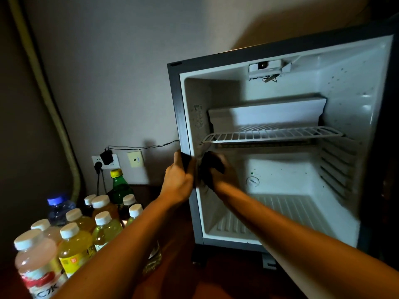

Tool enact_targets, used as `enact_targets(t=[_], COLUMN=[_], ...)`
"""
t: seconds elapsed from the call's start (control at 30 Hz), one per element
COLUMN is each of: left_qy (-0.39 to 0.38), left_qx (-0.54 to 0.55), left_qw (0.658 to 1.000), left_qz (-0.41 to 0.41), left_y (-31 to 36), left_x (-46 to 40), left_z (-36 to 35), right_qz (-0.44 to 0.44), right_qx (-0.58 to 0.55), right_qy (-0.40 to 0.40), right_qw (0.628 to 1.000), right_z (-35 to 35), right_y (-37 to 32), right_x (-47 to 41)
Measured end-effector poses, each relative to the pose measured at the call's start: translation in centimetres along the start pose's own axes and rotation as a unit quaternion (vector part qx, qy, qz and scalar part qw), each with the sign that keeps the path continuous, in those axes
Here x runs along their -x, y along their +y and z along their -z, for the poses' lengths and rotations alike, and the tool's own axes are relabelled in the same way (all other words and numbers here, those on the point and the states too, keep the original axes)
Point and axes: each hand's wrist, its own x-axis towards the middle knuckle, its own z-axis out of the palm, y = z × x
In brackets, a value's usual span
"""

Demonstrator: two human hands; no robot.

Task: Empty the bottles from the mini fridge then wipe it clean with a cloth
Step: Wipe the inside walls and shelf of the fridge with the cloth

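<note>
The mini fridge (pixel 280 147) is seen with its door open and no bottle inside it; the bottles (pixel 71 229) are gathered outside, low and to the left. A dark cloth (pixel 210 167) is pressed against the inner left wall, just under the wire shelf (pixel 272 134), by the right hand (pixel 220 171), whose fingers are curled into the fabric. The left hand (pixel 179 180) is wrapped round the fridge's left front edge, with what appears to be a dark fold under its fingers (whether this is part of the same cloth cannot be told).

The wall being wiped runs up and down and back into the cavity, directly ahead of the right hand, which is the nearer one to the work. Open room is judged to lie downward and inward toward the ribbed floor; upward travel is stopped by the shelf, and forward by the door frame.
</note>
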Motion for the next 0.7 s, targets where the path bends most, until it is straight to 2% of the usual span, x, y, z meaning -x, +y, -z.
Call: enact_targets(t=[0.1, 0.27, 0.43, 0.53, 0.63, 0.7], left_qy=[0.003, 0.007, 0.006, -0.002, 0.001, 0.007], left_qx=[-0.025, -0.055, -0.065, -0.094, -0.122, -0.134], left_qw=[1.0, 0.998, 0.998, 0.995, 0.992, 0.991], left_qz=[0.008, 0.017, 0.025, 0.025, 0.03, 0.026], left_y=[0.4, 0.5, 0.5, 0.5, 0.4, 0.3], left_x=[0.1, 0.4, 0.9, 1.3, 1.5, 1.5], left_z=[0.6, 1.0, 1.0, 1.1, 1.2, 1.3], right_qz=[0.043, 0.083, 0.142, 0.076, -0.092, -0.118], right_qx=[0.045, 0.01, 0.088, 0.142, 0.144, 0.183], right_qy=[-0.027, -0.115, -0.101, -0.152, -0.276, -0.311], right_qw=[0.998, 0.99, 0.981, 0.975, 0.946, 0.925], right_z=[0.6, 1.3, 1.9, 3.2, 4.6, 5.2], right_y=[-0.8, -0.9, -0.3, 0.6, 1.3, 1.5], right_x=[1.6, 4.2, 4.3, 5.2, 5.5, 5.3])
